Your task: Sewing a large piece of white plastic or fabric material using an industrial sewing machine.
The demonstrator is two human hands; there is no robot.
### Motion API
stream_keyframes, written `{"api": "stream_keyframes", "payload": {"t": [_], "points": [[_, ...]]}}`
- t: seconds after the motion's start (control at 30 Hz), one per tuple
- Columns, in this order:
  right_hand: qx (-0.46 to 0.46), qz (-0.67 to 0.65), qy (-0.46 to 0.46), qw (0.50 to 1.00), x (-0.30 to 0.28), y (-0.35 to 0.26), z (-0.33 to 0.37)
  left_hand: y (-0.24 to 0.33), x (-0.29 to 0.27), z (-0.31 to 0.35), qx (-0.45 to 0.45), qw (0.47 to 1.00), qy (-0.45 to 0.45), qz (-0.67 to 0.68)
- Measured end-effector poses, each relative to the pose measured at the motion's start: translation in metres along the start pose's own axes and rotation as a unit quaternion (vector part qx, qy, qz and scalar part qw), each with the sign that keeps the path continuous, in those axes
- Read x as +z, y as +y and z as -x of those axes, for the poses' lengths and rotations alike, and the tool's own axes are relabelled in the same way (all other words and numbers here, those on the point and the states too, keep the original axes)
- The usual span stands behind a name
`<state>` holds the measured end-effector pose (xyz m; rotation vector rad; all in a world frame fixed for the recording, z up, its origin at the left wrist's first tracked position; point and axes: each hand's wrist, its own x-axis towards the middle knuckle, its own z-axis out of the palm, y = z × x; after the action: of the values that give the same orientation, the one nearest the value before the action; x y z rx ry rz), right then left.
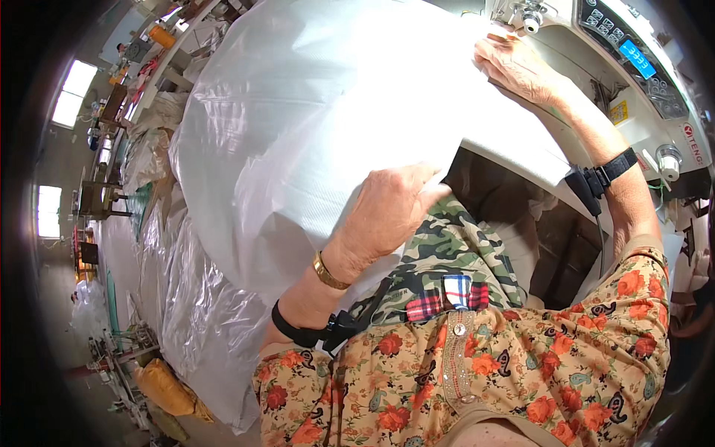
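A large pale, finely textured sheet of fabric (313,141) spreads over the machine bed and hangs toward my lap, washed out by glare in its middle. My left hand (395,201) is closed on its near edge, thumb against curled fingers, above my lap. Up at the right, my right hand (518,67) has its fingers bent together on the sheet's edge. Those fingertips are close beside the needle area of a white sewing machine (551,22); the needle itself is lost in the bright light.
A control panel with a lit blue display (637,59) sits on the machine's arm. Crumpled clear plastic sheeting (201,298) fills the left side. Beyond it stand work tables with stools (104,200) and an orange-yellow bundle (165,387). A dark opening (491,179) lies between sheet and table.
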<state>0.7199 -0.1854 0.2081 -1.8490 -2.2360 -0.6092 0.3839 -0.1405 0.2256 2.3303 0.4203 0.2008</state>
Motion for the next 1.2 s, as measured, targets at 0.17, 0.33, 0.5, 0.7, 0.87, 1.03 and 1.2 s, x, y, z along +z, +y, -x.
{"api": "stream_keyframes", "payload": {"t": [0.17, 0.33, 0.5, 0.7, 0.87, 1.03, 1.2], "points": [[0.097, 0.005, -0.086, 0.991, -0.005, -0.006, -0.001, -0.007, 0.025, -0.018, 0.102, 0.986, -0.022, 0.128], [0.184, -0.026, 0.113, 0.976, 0.007, -0.026, 0.014, 0.008, 0.058, -0.027, 0.073, 0.982, -0.014, 0.175], [0.348, -0.056, 0.084, 0.932, 0.011, -0.03, 0.03, 0.003, 0.069, -0.018, 0.088, 0.988, 0.043, 0.116], [0.339, -0.066, 0.079, 0.935, 0.009, -0.027, 0.04, -0.004, 0.075, -0.016, 0.082, 0.982, 0.059, 0.159], [0.314, -0.082, 0.037, 0.945, 0.0, -0.033, 0.033, -0.024, 0.081, -0.012, 0.102, 0.971, 0.104, 0.19], [0.286, -0.055, 0.038, 0.956, 0.003, -0.033, 0.03, -0.016, 0.076, -0.006, 0.031, 0.972, 0.08, 0.219], [0.287, -0.041, -0.018, 0.957, 0.003, -0.041, 0.027, -0.02, 0.074, -0.005, 0.025, 0.974, 0.085, 0.209]]}}
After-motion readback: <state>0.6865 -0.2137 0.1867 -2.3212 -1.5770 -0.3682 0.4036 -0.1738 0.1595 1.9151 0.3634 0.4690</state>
